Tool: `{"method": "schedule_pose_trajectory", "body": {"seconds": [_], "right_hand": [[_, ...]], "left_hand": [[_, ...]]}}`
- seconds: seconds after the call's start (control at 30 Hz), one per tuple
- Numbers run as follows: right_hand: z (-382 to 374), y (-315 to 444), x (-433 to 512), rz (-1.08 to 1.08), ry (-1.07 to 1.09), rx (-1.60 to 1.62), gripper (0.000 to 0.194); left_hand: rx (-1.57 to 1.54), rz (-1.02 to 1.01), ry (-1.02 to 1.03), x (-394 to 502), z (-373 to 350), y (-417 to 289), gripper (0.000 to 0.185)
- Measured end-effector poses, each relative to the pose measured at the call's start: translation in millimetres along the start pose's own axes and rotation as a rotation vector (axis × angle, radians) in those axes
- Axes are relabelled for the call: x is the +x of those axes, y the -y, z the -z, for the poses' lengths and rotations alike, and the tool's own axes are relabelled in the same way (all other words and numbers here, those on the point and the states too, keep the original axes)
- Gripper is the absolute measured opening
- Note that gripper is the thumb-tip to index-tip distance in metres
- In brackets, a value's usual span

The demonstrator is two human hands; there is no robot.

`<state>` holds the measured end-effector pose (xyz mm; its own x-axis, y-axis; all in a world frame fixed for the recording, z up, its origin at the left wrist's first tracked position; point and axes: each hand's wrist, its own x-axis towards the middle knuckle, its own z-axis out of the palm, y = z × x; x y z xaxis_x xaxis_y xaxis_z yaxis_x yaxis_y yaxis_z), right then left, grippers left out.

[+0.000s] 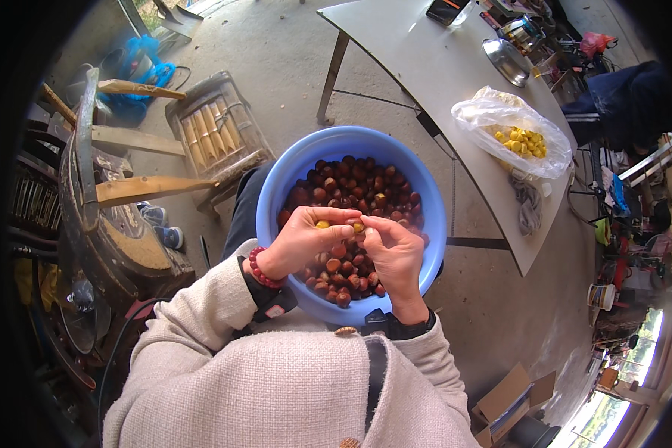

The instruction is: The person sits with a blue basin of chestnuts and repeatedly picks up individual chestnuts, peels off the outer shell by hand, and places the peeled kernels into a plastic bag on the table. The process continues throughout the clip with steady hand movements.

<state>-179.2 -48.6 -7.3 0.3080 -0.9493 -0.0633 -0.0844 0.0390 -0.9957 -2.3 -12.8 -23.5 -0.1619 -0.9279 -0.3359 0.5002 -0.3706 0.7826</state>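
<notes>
A blue plastic basin [434,224] holds a heap of brown chestnuts [350,182]. Over its middle, my left hand [308,235], with a red bead bracelet at the wrist, holds a partly peeled chestnut [358,227] between thumb and forefinger. The fingertips of my right hand [395,246] pinch the same nut from the other side. Yellow flesh shows where its shell is off. A second yellow piece [322,224] shows inside my left fingers. Both hands nearly meet at the nut.
A white table [425,61] at the right bears a plastic bag of yellow peeled kernels [521,143], a metal bowl [505,61], a phone [449,10] and a grey cloth [528,207]. Wooden chairs [140,190] stand at the left, a cardboard box [504,403] at the lower right.
</notes>
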Motion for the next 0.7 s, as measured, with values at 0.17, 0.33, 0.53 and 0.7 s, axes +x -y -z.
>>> {"method": "schedule_pose_trajectory", "body": {"seconds": [0.17,0.33,0.53,0.7], "right_hand": [[2,2,0,-0.037,0.031,0.059,0.02],[6,5,3,-0.053,0.074,0.114,0.024],[0,5,3,-0.058,0.085,-0.079,0.025],[-6,5,-1,0.038,0.069,-0.265,0.019]], "left_hand": [[-0.105,0.033,0.031,-1,-1,-2,0.029],[0.249,-0.253,0.005,2,-4,4,0.028],[0.646,-0.539,-0.028,3,0,6,0.029],[0.58,-0.475,-0.065,1,-1,8,0.024]]}}
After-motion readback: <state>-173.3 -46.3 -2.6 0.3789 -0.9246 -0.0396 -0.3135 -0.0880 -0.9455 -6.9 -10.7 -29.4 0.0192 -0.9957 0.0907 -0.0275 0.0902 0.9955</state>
